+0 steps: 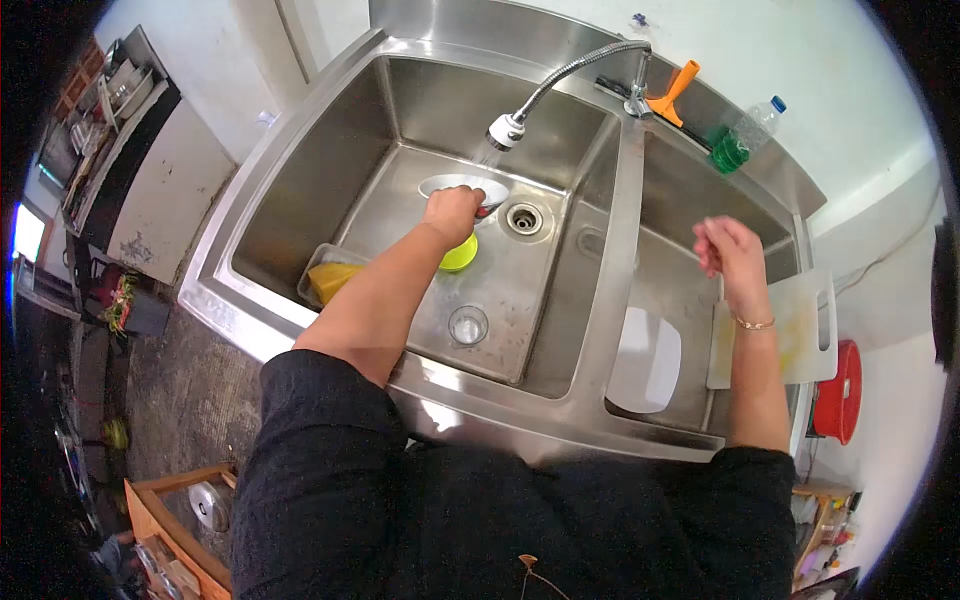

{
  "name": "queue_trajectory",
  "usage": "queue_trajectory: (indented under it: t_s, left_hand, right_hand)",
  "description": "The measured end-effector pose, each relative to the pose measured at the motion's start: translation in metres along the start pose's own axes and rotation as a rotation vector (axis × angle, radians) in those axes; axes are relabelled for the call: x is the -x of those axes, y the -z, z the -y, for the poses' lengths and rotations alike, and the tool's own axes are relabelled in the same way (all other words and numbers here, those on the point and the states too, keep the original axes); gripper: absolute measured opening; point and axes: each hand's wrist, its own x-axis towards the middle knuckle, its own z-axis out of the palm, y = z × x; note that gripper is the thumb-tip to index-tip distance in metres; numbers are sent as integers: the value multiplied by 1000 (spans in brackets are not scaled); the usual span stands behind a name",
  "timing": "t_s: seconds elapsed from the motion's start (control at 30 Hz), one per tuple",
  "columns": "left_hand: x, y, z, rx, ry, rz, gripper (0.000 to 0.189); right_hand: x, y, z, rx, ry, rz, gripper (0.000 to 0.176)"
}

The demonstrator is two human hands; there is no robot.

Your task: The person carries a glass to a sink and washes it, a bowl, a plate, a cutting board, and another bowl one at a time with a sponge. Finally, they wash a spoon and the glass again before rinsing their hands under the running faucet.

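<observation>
In the left basin, my left hand point(457, 213) is closed on the edge of a white oval dish point(436, 184), held below the running tap point(507, 131). A small reddish patch shows beside my fingers; what it belongs to is hidden. Just below that hand sits a yellow-green round cup or bowl point(459, 254). A clear glass point(467, 325) stands on the basin floor nearer me. My right hand point(728, 255) hovers above the right basin, fingers curled in, with nothing visible in them. Under it to the left lies a white rectangular board or tray point(645, 360).
A container with a yellow item point(333, 280) sits at the left basin's near-left corner. A translucent cutting board point(775, 335) leans at the right rim, beside a red basin point(838, 392). An orange-handled tool point(680, 85) and a bottle of green liquid point(745, 138) stand behind.
</observation>
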Motion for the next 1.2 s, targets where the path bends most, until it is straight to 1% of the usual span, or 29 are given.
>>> queue_trajectory:
  t_s: [0.03,0.1,0.17,0.2,0.23,0.3,0.4,0.47,0.5,0.53,0.57,0.6,0.63,0.67,0.7,0.73,0.8,0.83,0.9,0.93,0.97,1.0,1.03,1.1,1.13,1.17,1.2]
  left_hand:
    - [0,-1,0,5,-7,-5,14]
    - [0,-1,-1,15,-23,-20,12]
    - [-1,2,-1,88,-39,0,12]
    - [0,5,0,122,-42,12,13]
    - [2,12,1,121,-87,45,12]
    - [5,31,3,118,-180,113,12]
    - [4,34,18,117,-319,91,13]
    - [10,46,28,103,-416,48,13]
    - [13,47,34,99,-424,40,13]
    - [14,47,40,97,-432,32,12]
    - [12,46,46,98,-439,22,11]
    - [9,46,56,113,-538,-65,26]
    - [7,44,64,120,-472,-196,34]
    - [5,42,71,126,-408,-323,43]
    - [4,44,76,133,-342,-449,52]
    - [-9,37,85,192,-176,-371,77]
    - [-33,31,106,533,183,-204,81]
    - [-44,31,117,701,363,-111,83]
    - [-57,35,135,905,434,415,78]
    - [-56,33,132,1014,537,520,75]
    - [-56,29,131,1117,643,629,73]
    - [-61,10,137,1296,532,690,61]
    - [-62,-2,135,1443,500,611,56]
    - [-66,-26,124,1734,427,437,48]
    - [-74,-37,119,1774,463,365,40]
    - [-78,-44,114,1781,492,375,41]
    - [-77,-45,108,1787,524,386,41]
  right_hand:
    - [5,-22,31,-38,22,109,27]
    - [1,-67,58,27,-13,380,29]
    - [-20,-119,53,172,-138,581,39]
    - [-34,-145,45,195,-264,609,44]
    - [-47,-169,36,217,-389,637,50]
    - [-65,-208,21,199,-572,567,57]
    - [-80,-246,5,-60,-727,419,54]
    - [-101,-267,-21,-244,-771,454,48]
    - [-113,-276,-36,-336,-790,471,45]
    - [-120,-283,-41,-502,-750,531,35]
    - [-129,-290,-46,-540,-727,450,34]
    - [-131,-297,-41,-577,-705,368,33]
    - [-133,-302,-36,-615,-682,285,31]
    - [-139,-307,-43,-500,-651,219,32]
    - [-146,-311,-53,-468,-671,199,33]
    - [-151,-311,-63,-436,-691,181,33]
    - [-152,-307,-70,-407,-710,176,34]
    - [-152,-308,-75,-480,-697,162,35]
    - [-152,-308,-83,-626,-668,126,36]
    - [-153,-308,-82,-605,-667,130,38]
    - [-158,-311,-82,-568,-647,121,36]
    - [-163,-315,-82,-533,-629,113,35]
    - [-166,-320,-79,-496,-612,106,34]
    - [-162,-335,-63,318,-423,-93,43]
    - [-162,-344,-57,726,-317,-193,47]
    - [-166,-358,-73,888,-188,-354,51]
    - [-172,-376,-104,1048,-54,-511,55]
